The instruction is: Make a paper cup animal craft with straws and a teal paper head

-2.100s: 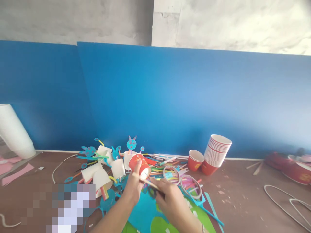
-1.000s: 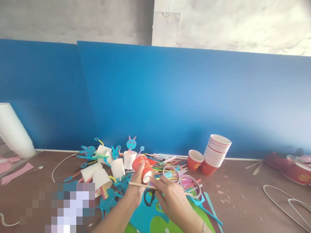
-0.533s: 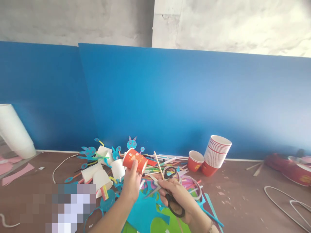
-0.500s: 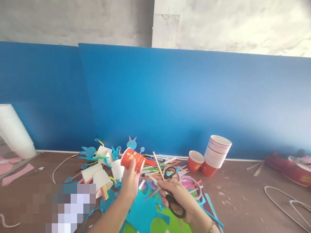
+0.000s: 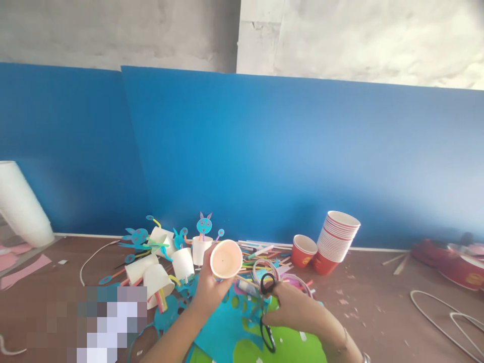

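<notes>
I take the held paper cup as my clock centre. White cups crowd the table at nine o'clock, a blue paper face rises at eleven, and straws lie strewn between two and three. A red cup and a leaning cup stack are at three; blue paper lies at six. The left hand is wrapped around the paper cup, its mouth facing me. The right hand, apart from it, is at the scissors near five; I can't tell whether it grips them.
</notes>
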The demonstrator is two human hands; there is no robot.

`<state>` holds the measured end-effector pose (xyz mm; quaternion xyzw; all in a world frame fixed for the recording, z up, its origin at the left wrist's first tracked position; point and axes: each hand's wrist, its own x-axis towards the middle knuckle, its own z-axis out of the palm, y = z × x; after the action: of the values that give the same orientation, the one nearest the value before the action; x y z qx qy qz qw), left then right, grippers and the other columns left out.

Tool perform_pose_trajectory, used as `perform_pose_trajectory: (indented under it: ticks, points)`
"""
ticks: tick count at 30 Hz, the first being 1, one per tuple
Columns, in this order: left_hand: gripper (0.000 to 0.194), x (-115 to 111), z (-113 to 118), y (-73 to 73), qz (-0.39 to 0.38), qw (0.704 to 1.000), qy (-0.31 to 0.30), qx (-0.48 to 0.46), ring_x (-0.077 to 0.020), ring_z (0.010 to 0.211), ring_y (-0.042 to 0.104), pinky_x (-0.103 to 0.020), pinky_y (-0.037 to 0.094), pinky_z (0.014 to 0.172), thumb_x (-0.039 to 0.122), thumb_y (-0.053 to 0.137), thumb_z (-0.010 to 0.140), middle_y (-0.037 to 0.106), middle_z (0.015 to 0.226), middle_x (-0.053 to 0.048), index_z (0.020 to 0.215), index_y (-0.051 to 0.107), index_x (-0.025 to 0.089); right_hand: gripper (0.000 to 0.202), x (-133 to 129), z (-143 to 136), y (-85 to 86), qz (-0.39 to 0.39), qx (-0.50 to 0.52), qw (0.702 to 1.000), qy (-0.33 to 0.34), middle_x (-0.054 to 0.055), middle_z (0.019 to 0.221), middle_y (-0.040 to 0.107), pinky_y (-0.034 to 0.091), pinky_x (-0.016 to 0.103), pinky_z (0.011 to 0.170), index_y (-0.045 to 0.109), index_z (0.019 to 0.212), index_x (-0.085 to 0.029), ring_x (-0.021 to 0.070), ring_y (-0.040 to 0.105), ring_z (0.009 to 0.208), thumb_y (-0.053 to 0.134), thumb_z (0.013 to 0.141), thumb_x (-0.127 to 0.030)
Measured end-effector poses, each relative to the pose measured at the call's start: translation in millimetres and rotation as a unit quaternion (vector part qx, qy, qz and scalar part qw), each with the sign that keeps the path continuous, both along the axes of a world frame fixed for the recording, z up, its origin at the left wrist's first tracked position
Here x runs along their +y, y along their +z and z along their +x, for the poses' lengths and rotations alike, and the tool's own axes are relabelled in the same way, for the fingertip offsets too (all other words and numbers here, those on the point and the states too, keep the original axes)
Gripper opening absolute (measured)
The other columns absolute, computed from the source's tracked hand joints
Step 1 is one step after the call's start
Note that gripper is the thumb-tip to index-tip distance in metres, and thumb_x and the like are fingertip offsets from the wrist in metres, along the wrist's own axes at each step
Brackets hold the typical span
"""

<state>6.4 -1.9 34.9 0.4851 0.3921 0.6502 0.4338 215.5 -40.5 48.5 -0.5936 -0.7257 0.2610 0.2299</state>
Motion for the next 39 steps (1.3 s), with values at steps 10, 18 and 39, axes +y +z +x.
perform_pose_trajectory:
  ticks: [10,18,39]
  points:
    - [0.055,-8.6,7.0,-19.0,0.049,0.991,-0.047,0.113,-0.0286,0.111,0.056,-0.036,0.04,0.096,0.015,0.077,0.066,0.062,0.117,-0.009,0.116,0.058,0.025,0.031,3.6,4.5,25.5,0.117,-0.054,0.986,-0.111,0.007,0.084,0.066,0.043,0.031,0.066,0.067,0.085,-0.022,0.022,0.061,0.076,0.045,0.092,-0.042]
    - [0.057,-11.0,7.3,-32.0,0.088,0.973,-0.143,0.162,-0.0285,0.112,0.054,-0.039,0.042,0.096,0.015,0.07,0.072,0.056,0.121,-0.011,0.124,0.047,0.024,0.035,-14.4,-9.1,54.1,0.216,0.293,0.918,-0.155,0.002,0.071,0.056,0.045,0.025,0.057,0.066,0.089,-0.022,0.0171,0.055,0.066,0.044,0.094,-0.049]
    - [0.05,-18.1,11.4,-20.0,0.091,0.96,-0.232,0.128,-0.0275,0.106,0.057,-0.039,0.044,0.092,0.017,0.068,0.077,0.06,0.118,-0.01,0.122,0.047,0.022,0.021,-17.0,-37.3,40.0,0.302,0.016,0.951,0.061,0.004,0.078,0.067,0.044,0.033,0.071,0.058,0.082,-0.021,0.0212,0.059,0.077,0.043,0.095,-0.015]
